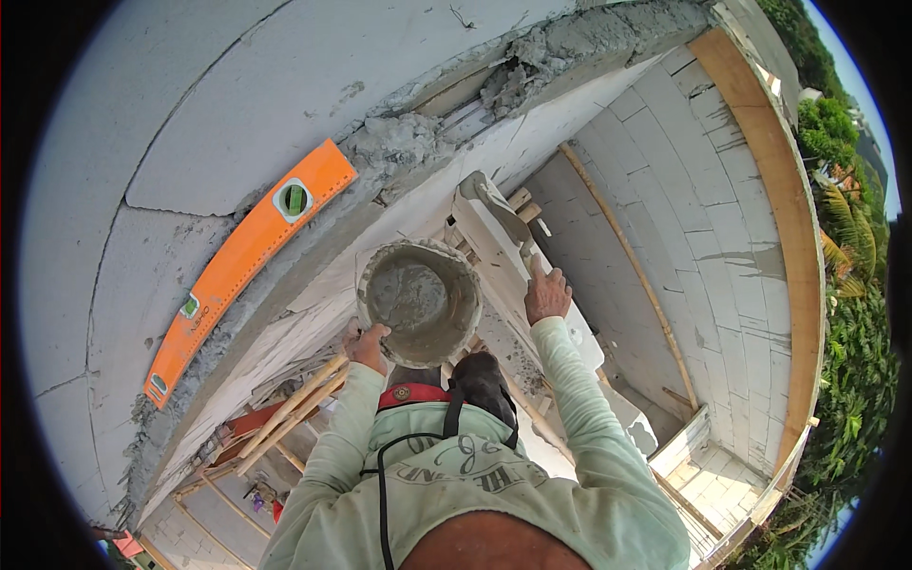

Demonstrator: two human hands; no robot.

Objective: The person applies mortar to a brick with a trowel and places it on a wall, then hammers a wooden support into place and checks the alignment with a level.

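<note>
Since the wearer's pale green shirt [461, 484] takes up 6 o'clock, start there and work outward. Left hand [367, 346] is clamped on the rim of a crusty bucket [418, 358], around the bucket's own 8 o'clock. That bucket sits just off centre toward 9, with wet-looking grey mix [404, 290] inside. Right hand [548, 293] is out toward 3, index finger sticking forward; can't tell if it's gripping anything. Over at 9 o'clock, an orange spirit level [252, 271] lies along pale blockwork [180, 247], beside rough mortar. Farther off, a plank [769, 180] edges the block wall [703, 199] around 2, with greenery [850, 332] beyond at 3 to 4.
</note>
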